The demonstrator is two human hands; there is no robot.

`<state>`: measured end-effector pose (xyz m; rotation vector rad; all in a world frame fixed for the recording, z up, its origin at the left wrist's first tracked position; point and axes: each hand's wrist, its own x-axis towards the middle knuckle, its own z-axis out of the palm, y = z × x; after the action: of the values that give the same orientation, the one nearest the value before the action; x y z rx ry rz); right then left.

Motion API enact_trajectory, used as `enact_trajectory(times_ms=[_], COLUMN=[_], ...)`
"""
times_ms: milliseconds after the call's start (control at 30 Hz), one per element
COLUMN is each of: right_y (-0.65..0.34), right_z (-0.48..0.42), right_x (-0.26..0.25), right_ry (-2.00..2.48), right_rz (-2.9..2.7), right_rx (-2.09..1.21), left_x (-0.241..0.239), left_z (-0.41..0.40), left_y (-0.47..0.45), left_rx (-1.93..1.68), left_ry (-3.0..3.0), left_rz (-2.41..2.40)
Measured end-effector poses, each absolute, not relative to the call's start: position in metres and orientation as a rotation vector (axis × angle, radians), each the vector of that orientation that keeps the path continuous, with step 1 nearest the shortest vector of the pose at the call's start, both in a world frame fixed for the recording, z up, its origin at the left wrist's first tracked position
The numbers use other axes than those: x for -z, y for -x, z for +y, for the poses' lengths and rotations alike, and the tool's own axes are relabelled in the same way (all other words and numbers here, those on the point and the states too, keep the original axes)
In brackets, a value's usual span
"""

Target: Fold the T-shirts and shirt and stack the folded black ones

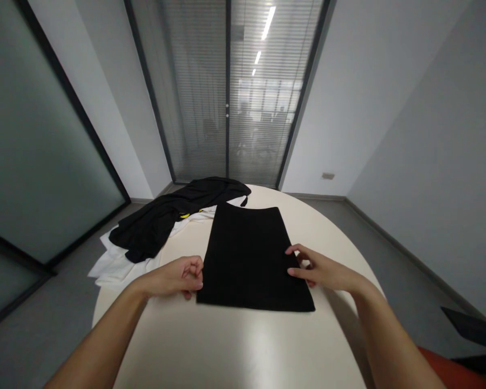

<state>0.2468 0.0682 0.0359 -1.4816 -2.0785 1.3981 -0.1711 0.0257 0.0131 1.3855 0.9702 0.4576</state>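
A folded black garment (251, 259) lies flat on the table in front of me, its near edge straight and its far edge curving slightly inward. My left hand (182, 276) rests at its left edge, fingers curled in and thumb bent towards them; no cloth shows inside the curl. At the right edge is my right hand (314, 267), with thumb and index finger apart and their tips on the black cloth. Its other fingers are bent and partly hidden beneath the hand.
The garment lies on a round, cream-coloured table (243, 346). At the far left, a crumpled black garment (174, 213) with a yellow patch is heaped over white cloth (119, 267), which overhangs the table edge. A red and black object, perhaps a chair (449, 364), stands at lower right.
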Motion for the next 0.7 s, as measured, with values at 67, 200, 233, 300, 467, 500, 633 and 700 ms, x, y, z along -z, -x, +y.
enact_trajectory(times_ms=[67, 200, 233, 300, 467, 500, 633, 700], right_y=[-0.253, -0.261, -0.262, -0.262, -0.260, -0.259, -0.261, -0.262], right_z=[0.066, 0.065, 0.064, 0.064, 0.061, 0.061, 0.062, 0.062], right_x=[-0.043, -0.046, -0.045, -0.043, -0.041, -0.041, -0.037, -0.035], right_ry=[1.430, 1.399, 1.409, 1.436, 1.482, 1.495, 1.495, 1.485], right_rz=[-2.051, -2.048, -2.054, -2.049, -2.006, -2.004, -2.068, -2.078], right_rx=[-1.631, -1.911, -1.935, -1.963, -2.034, -2.034, -1.980, -1.949], left_x=[-0.011, -0.007, -0.006, -0.006, -0.010, -0.011, -0.011, -0.010], left_z=[0.026, 0.022, 0.021, 0.020, 0.022, 0.023, 0.023, 0.022], left_y=[0.170, 0.169, 0.169, 0.170, 0.171, 0.171, 0.169, 0.167], left_rx=[-0.471, -0.398, -0.377, -0.350, -0.358, -0.358, -0.326, -0.300], left_ry=[-1.379, -1.319, -1.307, -1.302, -1.449, -1.487, -1.553, -1.574], left_rz=[0.960, 0.889, 0.866, 0.851, 0.967, 0.983, 1.031, 1.079])
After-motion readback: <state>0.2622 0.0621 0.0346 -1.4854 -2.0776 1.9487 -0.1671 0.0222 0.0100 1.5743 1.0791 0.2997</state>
